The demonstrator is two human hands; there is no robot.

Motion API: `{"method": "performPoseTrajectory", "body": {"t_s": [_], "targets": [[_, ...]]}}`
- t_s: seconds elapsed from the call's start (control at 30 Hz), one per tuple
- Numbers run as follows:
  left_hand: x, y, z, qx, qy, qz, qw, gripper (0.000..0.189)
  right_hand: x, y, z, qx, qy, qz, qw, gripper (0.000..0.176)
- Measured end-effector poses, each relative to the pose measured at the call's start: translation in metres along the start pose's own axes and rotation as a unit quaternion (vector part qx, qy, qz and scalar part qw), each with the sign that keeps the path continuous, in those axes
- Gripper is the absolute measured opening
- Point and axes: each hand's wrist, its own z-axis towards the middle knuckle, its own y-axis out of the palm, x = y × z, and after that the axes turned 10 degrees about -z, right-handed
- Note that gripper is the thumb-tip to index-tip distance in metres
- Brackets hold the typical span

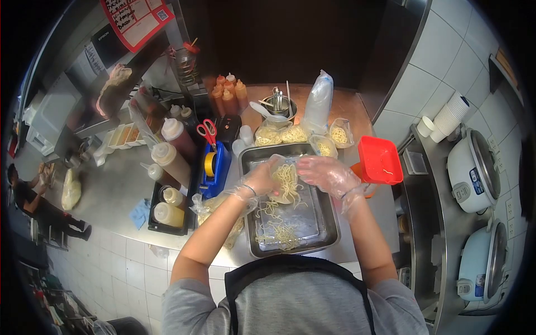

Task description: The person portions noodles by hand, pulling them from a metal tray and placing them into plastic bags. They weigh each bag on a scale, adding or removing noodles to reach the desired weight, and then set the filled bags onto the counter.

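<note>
My left hand, in a clear plastic glove, is closed on the side of a small clear plastic bag of noodles. The bag is over a metal tray, where loose pale noodles lie in the near left part. My right hand, also gloved, is just right of the bag, fingers stretched toward it and nothing in its grip. Left of the tray, partly under my left forearm, lies a larger plastic bag.
Filled noodle bags line the tray's far edge near a tall roll of plastic bags. A red container stands right. Left are a blue tape dispenser, scissors and sauce bottles. Another person works far left.
</note>
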Motion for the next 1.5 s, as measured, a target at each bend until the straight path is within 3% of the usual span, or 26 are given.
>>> {"method": "performPoseTrajectory", "body": {"t_s": [0.07,0.1,0.17,0.23,0.3,0.4,0.43,0.53,0.6,0.7,0.77,0.87,0.9,1.0,1.1,1.2,1.23,1.33,1.37,1.4,1.5], "targets": [[-0.036,0.011,0.012,0.033,0.032,0.043,0.998,0.089,0.018,0.022,-0.007,0.063,0.182,0.019,0.981,0.064],[-0.047,0.015,0.018,0.049,0.05,0.064,0.995,0.09,-0.017,0.036,-0.015,0.087,0.22,-0.13,0.963,0.077],[-0.042,0.021,0.02,0.049,0.055,0.046,0.996,0.091,0.007,0.097,-0.017,0.192,0.156,-0.257,0.934,0.073],[-0.036,0.026,0.013,0.045,0.058,0.06,0.996,0.091,0.003,0.107,-0.019,0.193,0.166,-0.301,0.919,0.066],[-0.024,0.023,0.0,0.047,0.065,0.108,0.991,0.089,-0.006,0.092,-0.007,0.098,0.243,-0.265,0.928,0.055],[-0.026,0.017,-0.015,0.04,0.026,0.059,0.997,0.089,0.021,0.062,0.009,0.064,0.148,-0.236,0.958,0.039],[-0.034,0.019,-0.016,0.043,0.042,0.065,0.996,0.089,-0.002,0.043,0.014,-0.023,0.233,-0.04,0.971,0.029],[-0.046,0.022,-0.013,0.04,0.054,0.063,0.996,0.09,-0.059,0.025,0.028,-0.011,0.188,-0.036,0.981,0.03],[-0.035,0.021,-0.016,0.027,0.012,0.036,0.999,0.093,-0.063,0.02,0.036,-0.001,0.179,0.054,0.982,0.033],[-0.085,0.019,0.005,0.075,0.084,-0.028,0.993,0.092,-0.053,0.012,0.033,0.06,0.184,0.156,0.969,0.033],[-0.068,0.019,-0.007,0.064,0.06,-0.028,0.996,0.091,-0.048,0.0,0.018,0.082,0.204,0.228,0.948,0.035],[-0.066,0.018,-0.004,0.098,0.063,-0.001,0.993,0.09,-0.021,-0.004,-0.017,0.117,0.249,0.243,0.93,0.04],[-0.068,0.02,0.0,0.117,0.072,0.014,0.99,0.09,-0.007,0.001,-0.028,0.088,0.245,0.251,0.932,0.053],[-0.036,0.043,-0.006,0.043,0.084,-0.118,0.988,0.09,-0.001,0.019,-0.054,0.033,0.282,0.155,0.946,0.065],[-0.017,0.052,-0.003,0.034,0.102,-0.035,0.994,0.089,-0.012,0.031,-0.066,0.076,0.258,0.231,0.935,0.072],[0.01,0.066,-0.009,0.007,0.09,-0.027,0.996,0.087,-0.019,0.015,-0.069,0.108,0.047,0.171,0.978,0.071],[0.009,0.069,-0.006,0.022,0.099,-0.024,0.995,0.086,-0.04,0.003,-0.076,0.073,0.038,0.296,0.951,0.069],[0.044,0.078,-0.018,-0.014,0.095,-0.086,0.992,0.086,-0.04,-0.03,-0.097,0.148,-0.025,0.207,0.967,0.065],[0.068,0.082,-0.025,-0.023,0.098,-0.122,0.987,0.085,-0.054,-0.042,-0.113,0.18,-0.015,0.239,0.954,0.059],[0.081,0.08,-0.022,-0.033,0.161,-0.115,0.98,0.083,-0.057,-0.055,-0.13,0.185,-0.011,0.264,0.946,0.058],[0.169,0.092,-0.028,-0.048,0.179,-0.136,0.973,0.08,-0.058,-0.089,-0.192,0.218,0.016,0.323,0.921,0.055]]}}
